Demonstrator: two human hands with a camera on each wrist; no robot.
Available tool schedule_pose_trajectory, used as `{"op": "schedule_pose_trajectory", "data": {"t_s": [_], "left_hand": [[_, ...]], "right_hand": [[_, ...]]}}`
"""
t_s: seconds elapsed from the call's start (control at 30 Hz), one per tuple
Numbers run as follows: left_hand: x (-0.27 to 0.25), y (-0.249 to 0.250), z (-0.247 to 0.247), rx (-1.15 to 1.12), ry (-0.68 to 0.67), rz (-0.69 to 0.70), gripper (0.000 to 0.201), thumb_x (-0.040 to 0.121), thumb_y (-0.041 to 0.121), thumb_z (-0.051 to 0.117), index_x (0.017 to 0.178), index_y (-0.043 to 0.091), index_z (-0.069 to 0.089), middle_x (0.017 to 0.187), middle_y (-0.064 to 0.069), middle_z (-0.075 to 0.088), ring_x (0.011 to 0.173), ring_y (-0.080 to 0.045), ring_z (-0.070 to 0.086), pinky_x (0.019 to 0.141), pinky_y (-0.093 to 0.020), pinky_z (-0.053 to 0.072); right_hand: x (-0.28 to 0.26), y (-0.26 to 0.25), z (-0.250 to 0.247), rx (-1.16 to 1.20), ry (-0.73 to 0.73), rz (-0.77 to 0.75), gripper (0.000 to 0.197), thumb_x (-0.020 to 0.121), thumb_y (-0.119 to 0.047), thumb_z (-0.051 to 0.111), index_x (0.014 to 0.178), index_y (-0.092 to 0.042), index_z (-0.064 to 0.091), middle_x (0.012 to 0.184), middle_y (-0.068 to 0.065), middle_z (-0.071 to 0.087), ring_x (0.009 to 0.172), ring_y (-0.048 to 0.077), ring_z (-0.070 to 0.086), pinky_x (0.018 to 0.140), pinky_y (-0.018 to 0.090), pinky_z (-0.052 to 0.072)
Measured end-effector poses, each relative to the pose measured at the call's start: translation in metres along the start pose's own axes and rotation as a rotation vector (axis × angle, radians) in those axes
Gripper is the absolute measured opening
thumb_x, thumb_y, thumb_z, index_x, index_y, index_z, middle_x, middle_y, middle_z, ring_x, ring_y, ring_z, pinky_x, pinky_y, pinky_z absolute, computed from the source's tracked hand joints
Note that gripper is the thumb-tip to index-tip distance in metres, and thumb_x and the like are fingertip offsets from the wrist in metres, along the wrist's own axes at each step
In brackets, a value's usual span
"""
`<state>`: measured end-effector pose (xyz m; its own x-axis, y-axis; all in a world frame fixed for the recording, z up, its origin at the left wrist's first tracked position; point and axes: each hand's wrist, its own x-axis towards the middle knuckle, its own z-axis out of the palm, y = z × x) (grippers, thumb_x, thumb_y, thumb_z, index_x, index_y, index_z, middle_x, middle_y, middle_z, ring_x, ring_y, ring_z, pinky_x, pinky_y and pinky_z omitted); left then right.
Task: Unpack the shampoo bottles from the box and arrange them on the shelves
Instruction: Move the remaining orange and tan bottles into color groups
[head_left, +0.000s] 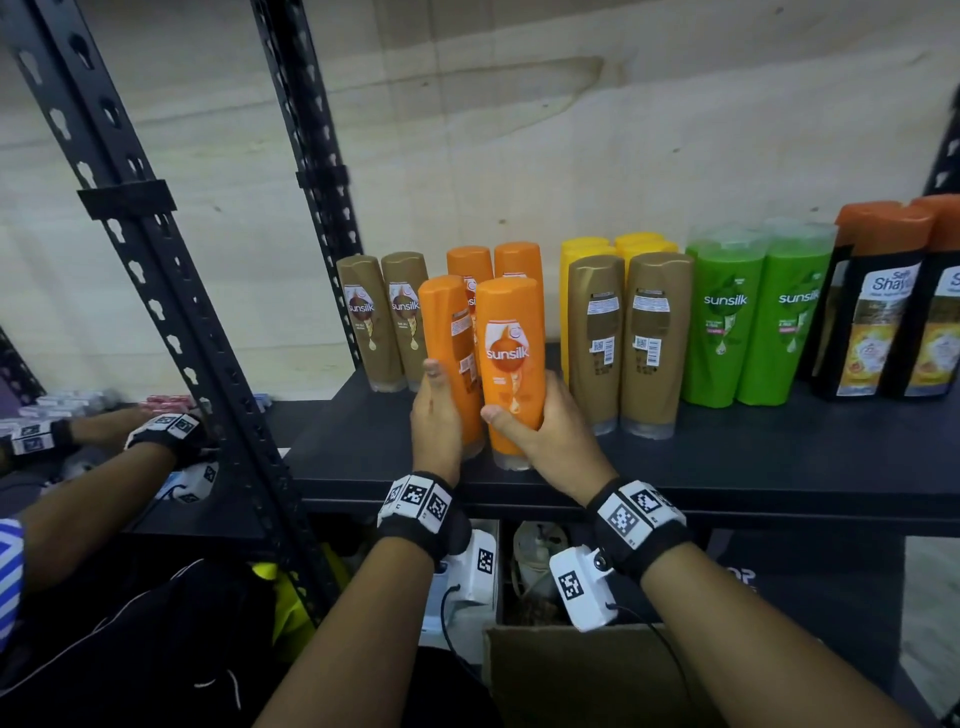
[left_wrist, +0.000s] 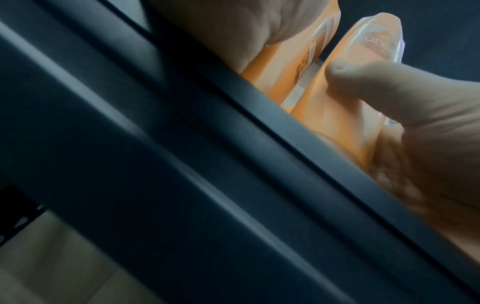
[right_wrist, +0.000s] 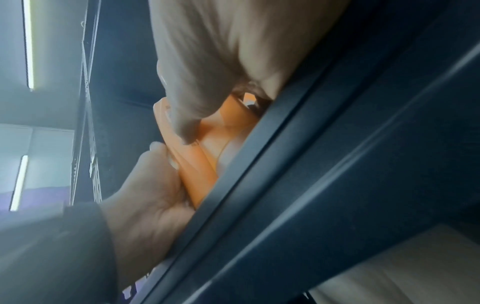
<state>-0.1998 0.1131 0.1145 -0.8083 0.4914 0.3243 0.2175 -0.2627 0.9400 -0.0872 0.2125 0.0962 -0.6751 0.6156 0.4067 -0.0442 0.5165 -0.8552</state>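
Two orange Sunsilk shampoo bottles stand cap-down near the front of the black shelf. My left hand grips the left orange bottle, whose back label faces me. The right orange bottle is held low by my right hand, thumb across its front. The two bottles touch. In the left wrist view both orange bottles show above the shelf edge, with the right hand's thumb on one. The right wrist view shows an orange bottle between both hands. My fingers behind the bottles are hidden.
Behind stand two more orange bottles, brown bottles, yellow, brown, green and black orange-capped bottles. An open cardboard box sits below the shelf. Another person's hands work at the left, beyond a black upright.
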Motion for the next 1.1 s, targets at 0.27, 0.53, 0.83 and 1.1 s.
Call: {"op": "schedule_pose_trajectory", "data": {"t_s": [0.27,0.53,0.83,1.1], "left_hand": [[0.0052,-0.0010,-0.0011,-0.016,0.074,-0.194,0.065,0.094,0.082,0.015,0.107,0.042,0.064,0.115,0.002,0.073,0.109,-0.019,0.069,0.101,-0.051,0.055],[0.0055,-0.0028,0.0005,-0.021,0.064,-0.160,0.077,0.086,0.089,0.021,0.129,0.039,0.060,0.125,0.001,0.070,0.116,-0.020,0.067,0.106,-0.054,0.051],[0.0062,-0.0069,-0.0031,-0.146,-0.027,-0.060,0.067,0.080,0.079,0.060,0.129,0.034,0.059,0.128,0.003,0.070,0.114,-0.017,0.070,0.099,-0.052,0.057],[0.0011,-0.0046,-0.0051,-0.187,-0.046,-0.034,0.071,0.084,0.074,0.061,0.138,0.029,0.058,0.133,0.001,0.069,0.119,-0.022,0.069,0.101,-0.054,0.055]], "right_hand": [[-0.0018,0.0005,0.0031,-0.068,0.028,-0.012,0.073,0.084,-0.060,0.073,0.142,-0.031,0.039,0.134,-0.005,0.053,0.116,0.015,0.058,0.092,0.035,0.052],[-0.0027,0.0003,0.0010,0.007,0.026,0.010,0.078,0.085,-0.055,0.076,0.142,-0.037,0.027,0.131,-0.013,0.051,0.112,0.012,0.057,0.087,0.030,0.052],[-0.0029,0.0013,0.0034,-0.025,0.036,0.005,0.074,0.084,-0.064,0.071,0.140,-0.042,0.029,0.134,-0.012,0.054,0.113,0.013,0.060,0.092,0.038,0.057],[-0.0032,0.0021,0.0052,-0.030,0.051,-0.020,0.076,0.085,-0.063,0.070,0.142,-0.041,0.025,0.138,-0.009,0.053,0.110,0.011,0.057,0.086,0.032,0.054]]}}
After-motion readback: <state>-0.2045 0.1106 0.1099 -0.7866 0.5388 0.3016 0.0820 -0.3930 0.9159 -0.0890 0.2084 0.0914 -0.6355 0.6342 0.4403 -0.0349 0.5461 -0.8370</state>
